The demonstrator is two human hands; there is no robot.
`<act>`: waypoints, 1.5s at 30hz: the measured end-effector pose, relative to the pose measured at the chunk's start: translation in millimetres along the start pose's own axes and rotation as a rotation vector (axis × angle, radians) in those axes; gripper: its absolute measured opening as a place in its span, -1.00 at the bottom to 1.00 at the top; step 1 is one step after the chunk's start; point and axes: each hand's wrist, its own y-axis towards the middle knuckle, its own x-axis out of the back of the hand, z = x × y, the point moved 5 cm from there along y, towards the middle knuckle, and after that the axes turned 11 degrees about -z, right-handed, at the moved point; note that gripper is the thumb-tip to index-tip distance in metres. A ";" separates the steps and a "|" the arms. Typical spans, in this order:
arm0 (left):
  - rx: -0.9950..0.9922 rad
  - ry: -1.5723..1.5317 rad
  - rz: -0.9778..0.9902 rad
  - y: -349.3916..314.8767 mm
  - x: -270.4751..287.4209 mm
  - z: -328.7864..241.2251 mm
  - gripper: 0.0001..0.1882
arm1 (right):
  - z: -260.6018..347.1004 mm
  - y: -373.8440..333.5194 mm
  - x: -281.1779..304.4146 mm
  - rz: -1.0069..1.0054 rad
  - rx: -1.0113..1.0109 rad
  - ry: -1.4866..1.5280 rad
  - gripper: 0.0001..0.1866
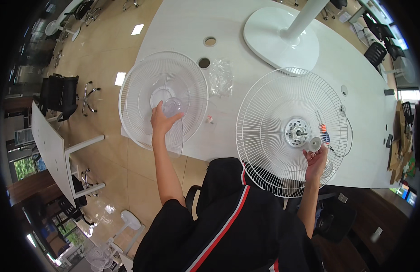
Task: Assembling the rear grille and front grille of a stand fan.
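A clear plastic fan blade (176, 133) is in my left hand (163, 120), whose thumb and fingers reach round its hub. Beneath the blade a white round fan grille (128, 81) lies at the table's left edge. In front of me on the right is the rear wire grille (260, 156), with a motor hub and metal shaft (301, 133) at its middle. My right hand (316, 158) pinches a small round pale nut (314, 144) just beside that hub. Parts of my right fingers are hidden behind the nut.
The fan's white round base and pole (273, 41) stand behind the right grille on the white table (173, 27). A crumpled clear plastic bag (221, 77) and a small red-and-white piece (210, 119) lie between the grilles. An orange-and-blue handled tool (324, 133) shows through the wires.
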 end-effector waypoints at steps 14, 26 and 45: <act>-0.335 -0.333 -0.136 -7.3 68.1 -75.7 -0.12 | -6.8 10.2 5.4 0.026 -0.002 0.007 -0.63; -1.027 -0.534 0.323 -214.7 -14.5 -374.3 -0.06 | 1.8 2.9 6.0 0.013 -0.057 0.184 -0.69; -1.160 -0.367 0.388 -250.5 -68.9 -380.5 -0.04 | 7.5 -0.9 34.5 -0.122 -0.070 0.323 -0.75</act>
